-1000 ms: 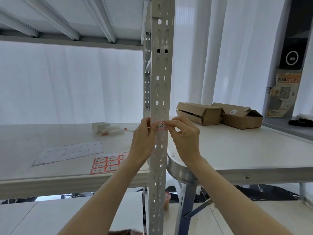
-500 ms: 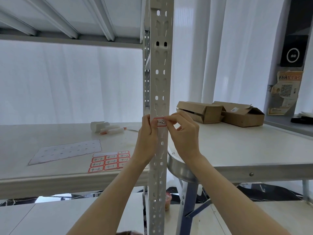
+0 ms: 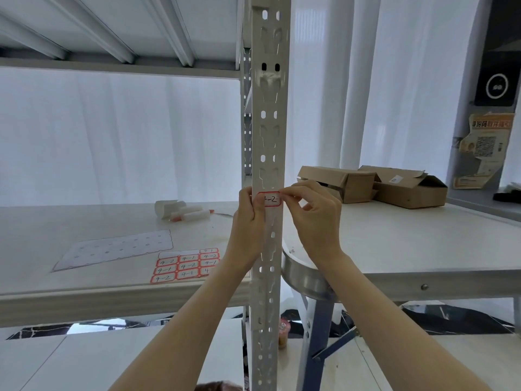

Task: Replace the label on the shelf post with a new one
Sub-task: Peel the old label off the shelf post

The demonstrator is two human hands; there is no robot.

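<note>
A white perforated shelf post [image 3: 269, 131] runs up the middle of the view. A small red-bordered label [image 3: 272, 199] reading "4-2" lies across the post's front face at hand height. My left hand [image 3: 249, 218] wraps the post's left edge, and its thumb covers the label's left end. My right hand [image 3: 313, 213] pinches the label's upper right corner between thumb and forefinger. A sheet of red-bordered labels [image 3: 186, 265] marked "4-1" and "4-2" lies on the shelf board [image 3: 56, 286] to the left.
An emptied label backing sheet [image 3: 115, 248] lies left of the label sheet. Markers and a white paper roll [image 3: 183, 211] sit further back. Two open cardboard boxes [image 3: 375, 184] rest on the table [image 3: 423, 249] to the right. An upper shelf [image 3: 118, 38] spans overhead.
The view has tilted up slightly, so the post and hands sit lower relative to the shelf. Both hands stay on the label at the same spot on the post.
</note>
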